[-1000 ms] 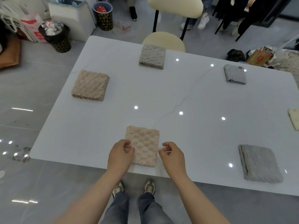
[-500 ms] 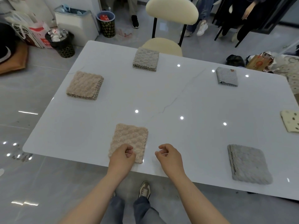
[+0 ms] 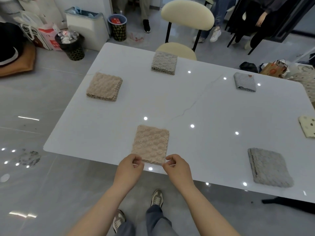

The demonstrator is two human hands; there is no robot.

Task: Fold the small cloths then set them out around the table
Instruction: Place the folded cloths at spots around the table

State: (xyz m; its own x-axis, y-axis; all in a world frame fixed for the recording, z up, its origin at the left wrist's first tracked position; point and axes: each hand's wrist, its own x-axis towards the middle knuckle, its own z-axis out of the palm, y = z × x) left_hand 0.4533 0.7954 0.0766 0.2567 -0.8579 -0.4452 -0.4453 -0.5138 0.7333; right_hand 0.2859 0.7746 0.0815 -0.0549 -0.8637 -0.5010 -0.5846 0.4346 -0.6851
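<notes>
Beside bins, a white bag (image 3: 30,31) seemingly reads "BROWN"; both hands pinch cloth (image 3: 150,143).

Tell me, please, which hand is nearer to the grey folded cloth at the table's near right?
Right. The right hand sits between the left hand and that grey cloth, though neither touches it.

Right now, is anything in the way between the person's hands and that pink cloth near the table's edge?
Nothing visible is. The left hand and the right hand are already at the near corners of the pink cloth, which lies flat on the white table. The other folded cloths sit well apart.
</notes>
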